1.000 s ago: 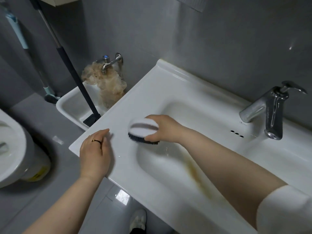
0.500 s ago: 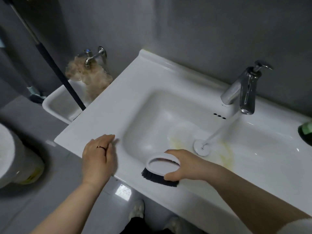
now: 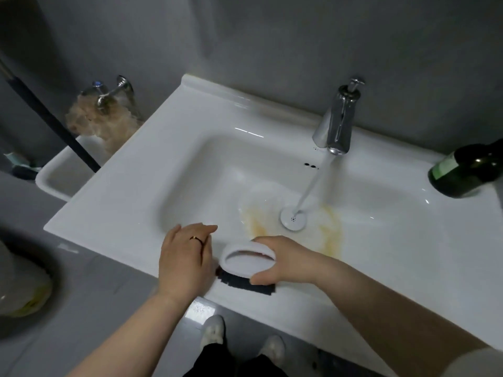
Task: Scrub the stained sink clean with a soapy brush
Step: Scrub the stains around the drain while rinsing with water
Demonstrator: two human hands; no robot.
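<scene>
The white sink (image 3: 152, 186) has yellow-brown stains (image 3: 330, 235) around its round drain plug (image 3: 293, 219). Water runs from the chrome faucet (image 3: 339, 123) onto the plug. My right hand (image 3: 283, 261) grips a white scrub brush (image 3: 245, 263) with dark bristles, which sits on the sink's front rim. Just left of the brush, my left hand (image 3: 186, 261), with a ring on one finger, rests flat on the same rim, fingers straight.
A dark green bottle (image 3: 468, 172) lies at the sink's right edge. To the left are a small low basin (image 3: 58, 175), a wall tap (image 3: 109, 91) with a brownish mop head, and a dark mop handle (image 3: 51, 118). A toilet (image 3: 19, 281) stands at far left.
My right hand carried the brush from the sink's left rim to its front rim. My left hand slid along the rim to beside the brush. The faucet now runs.
</scene>
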